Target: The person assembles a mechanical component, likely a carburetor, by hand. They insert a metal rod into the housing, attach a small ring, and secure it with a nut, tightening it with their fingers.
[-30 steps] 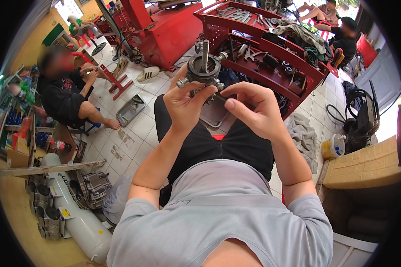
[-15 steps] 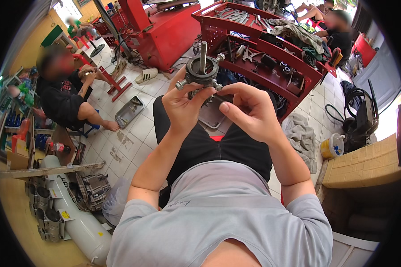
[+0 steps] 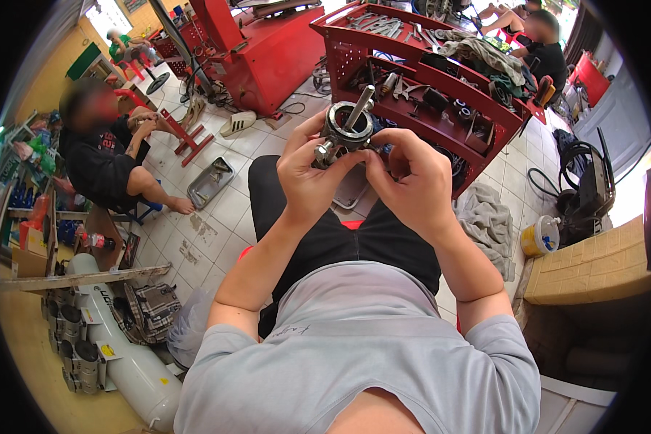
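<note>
Above my lap, my left hand (image 3: 309, 173) is closed around a ring-shaped metal part with a central rod (image 3: 338, 118). The rod leans up and to the right out of the ring, and a bolt end sticks out low on its left side. My right hand (image 3: 416, 177) is closed too, with thumb and forefinger pressed to the part's lower right edge. Its other fingers are curled in. The underside of the part and whatever lies under my fingertips are hidden.
Ahead stands a red tool cart (image 3: 419, 54) with wrenches, rags and loose parts. A metal tray (image 3: 211, 181) lies on the tiled floor at left, near a seated person (image 3: 98, 155). Grey cloth (image 3: 488, 228) and a yellow-white bucket (image 3: 540, 237) are at right.
The metal part has tilted, its rod now leaning right, and sits slightly lower and further right. My right hand's fingers have closed in on its lower right edge.
</note>
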`<state>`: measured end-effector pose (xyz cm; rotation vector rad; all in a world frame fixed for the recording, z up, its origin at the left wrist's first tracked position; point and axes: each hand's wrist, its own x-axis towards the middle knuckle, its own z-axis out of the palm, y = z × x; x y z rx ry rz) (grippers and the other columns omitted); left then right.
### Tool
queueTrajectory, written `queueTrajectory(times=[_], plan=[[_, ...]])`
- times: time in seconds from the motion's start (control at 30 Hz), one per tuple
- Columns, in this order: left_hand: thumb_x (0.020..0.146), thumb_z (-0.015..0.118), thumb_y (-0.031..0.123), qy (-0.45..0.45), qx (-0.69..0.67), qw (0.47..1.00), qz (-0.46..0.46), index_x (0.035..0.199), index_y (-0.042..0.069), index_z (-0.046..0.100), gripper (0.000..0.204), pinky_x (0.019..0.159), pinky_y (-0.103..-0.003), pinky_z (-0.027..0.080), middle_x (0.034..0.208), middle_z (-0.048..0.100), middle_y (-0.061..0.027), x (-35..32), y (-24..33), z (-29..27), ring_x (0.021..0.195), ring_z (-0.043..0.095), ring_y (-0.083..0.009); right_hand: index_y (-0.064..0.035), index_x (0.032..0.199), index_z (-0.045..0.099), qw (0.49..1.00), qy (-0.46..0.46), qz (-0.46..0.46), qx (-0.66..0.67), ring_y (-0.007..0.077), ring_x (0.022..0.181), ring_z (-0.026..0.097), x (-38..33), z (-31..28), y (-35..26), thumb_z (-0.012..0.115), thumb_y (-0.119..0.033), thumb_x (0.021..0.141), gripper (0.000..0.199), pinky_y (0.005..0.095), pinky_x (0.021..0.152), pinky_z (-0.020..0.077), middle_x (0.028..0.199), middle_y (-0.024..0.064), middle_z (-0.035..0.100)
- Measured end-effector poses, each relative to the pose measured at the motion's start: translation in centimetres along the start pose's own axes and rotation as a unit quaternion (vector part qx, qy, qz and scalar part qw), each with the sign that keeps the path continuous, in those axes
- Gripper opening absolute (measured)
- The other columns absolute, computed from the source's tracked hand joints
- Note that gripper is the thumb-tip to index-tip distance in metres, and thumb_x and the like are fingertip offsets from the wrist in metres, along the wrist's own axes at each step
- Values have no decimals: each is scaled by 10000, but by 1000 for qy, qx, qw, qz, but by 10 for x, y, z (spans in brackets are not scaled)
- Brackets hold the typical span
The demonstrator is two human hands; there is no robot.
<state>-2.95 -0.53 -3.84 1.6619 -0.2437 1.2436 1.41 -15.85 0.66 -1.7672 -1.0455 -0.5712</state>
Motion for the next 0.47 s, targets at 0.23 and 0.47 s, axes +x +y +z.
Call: queueTrajectory(times=[0.23,0.47], plan=[[646,841,47,3,42,999,10,940,-32,706,333,764,-289,525,1173,611,-163,-1,0,2,944,643,-189,-81,880,650,998,24,-5,-52,168,482,578,0,3,2,720,-152,722,187,285,461,440,633,50,615],[647,849,69,4,69,997,23,938,-32,705,340,738,-284,522,1172,612,-162,-2,-1,2,918,644,-186,-81,881,655,996,8,25,-81,171,496,602,-1,4,2,707,-172,743,174,284,468,450,633,58,626]])
